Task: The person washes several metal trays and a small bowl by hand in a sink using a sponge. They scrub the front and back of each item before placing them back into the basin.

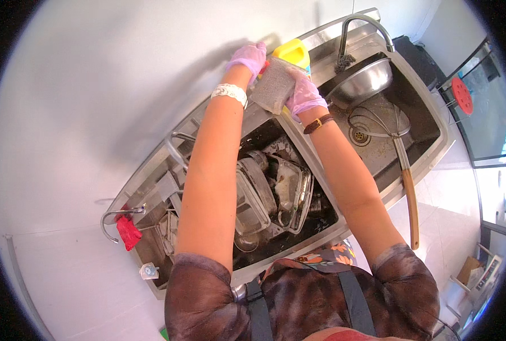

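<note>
Both my hands wear thin pink gloves and reach to the back ledge of a steel sink unit. My right hand (pixel 305 94) grips a grey mesh scrubbing sponge (pixel 274 85), held flat and tilted in front of a yellow bottle (pixel 294 52). My left hand (pixel 250 58) is curled closed beside the sponge, close to the wall; a small red piece (pixel 263 67) shows just below its fingers. What that hand holds, if anything, is hidden. Below my arms, the middle basin (pixel 329 204) contains dirty clear trays (pixel 252 196) and other wet dishes.
In the right basin, a steel bowl (pixel 362 82) leans under a curved faucet (pixel 369 17). A wire strainer with a long wooden handle (pixel 410 207) lies across that basin's front edge. At the left, a red cloth (pixel 129 232) hangs by another faucet (pixel 122 213).
</note>
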Available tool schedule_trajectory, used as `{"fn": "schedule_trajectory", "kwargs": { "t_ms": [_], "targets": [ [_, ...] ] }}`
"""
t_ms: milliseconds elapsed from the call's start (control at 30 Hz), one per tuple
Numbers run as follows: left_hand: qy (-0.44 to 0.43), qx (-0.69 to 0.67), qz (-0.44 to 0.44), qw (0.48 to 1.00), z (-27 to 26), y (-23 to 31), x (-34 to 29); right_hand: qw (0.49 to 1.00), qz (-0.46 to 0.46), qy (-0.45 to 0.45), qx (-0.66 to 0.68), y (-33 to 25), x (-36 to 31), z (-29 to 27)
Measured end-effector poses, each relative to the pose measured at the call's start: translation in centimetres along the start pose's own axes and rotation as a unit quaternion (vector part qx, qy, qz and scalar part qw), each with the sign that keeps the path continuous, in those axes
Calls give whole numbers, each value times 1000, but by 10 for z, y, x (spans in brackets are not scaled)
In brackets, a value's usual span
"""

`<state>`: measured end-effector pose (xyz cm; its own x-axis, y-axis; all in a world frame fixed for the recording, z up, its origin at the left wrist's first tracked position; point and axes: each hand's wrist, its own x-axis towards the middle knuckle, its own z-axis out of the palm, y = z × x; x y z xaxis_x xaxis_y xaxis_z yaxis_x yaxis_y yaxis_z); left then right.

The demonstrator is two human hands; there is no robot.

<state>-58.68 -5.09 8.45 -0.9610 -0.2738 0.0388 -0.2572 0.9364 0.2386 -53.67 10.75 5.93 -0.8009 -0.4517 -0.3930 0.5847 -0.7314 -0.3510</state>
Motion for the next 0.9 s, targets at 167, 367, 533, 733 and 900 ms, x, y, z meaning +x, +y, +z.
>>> {"fn": "schedule_trajectory", "kwargs": {
  "t_ms": [167,367,533,733,900],
  "targets": [
    [-53,50,41,997,10,14,-5,999,31,-8,27,-8,22,-10],
    [-138,118,131,975,-12,36,9,922,-113,-115,-352,-37,-8,14],
    [-162,-435,-56,884,-1,36,-23,924,-134,-155,-322,-1,35,-13],
    [18,-104,94,990,12,-7,7,967,-52,-147,-203,15,39,-30],
    [193,-275,70,939,-11,56,-106,898,-191,-137,-373,-10,-52,-53]
  ]
}}
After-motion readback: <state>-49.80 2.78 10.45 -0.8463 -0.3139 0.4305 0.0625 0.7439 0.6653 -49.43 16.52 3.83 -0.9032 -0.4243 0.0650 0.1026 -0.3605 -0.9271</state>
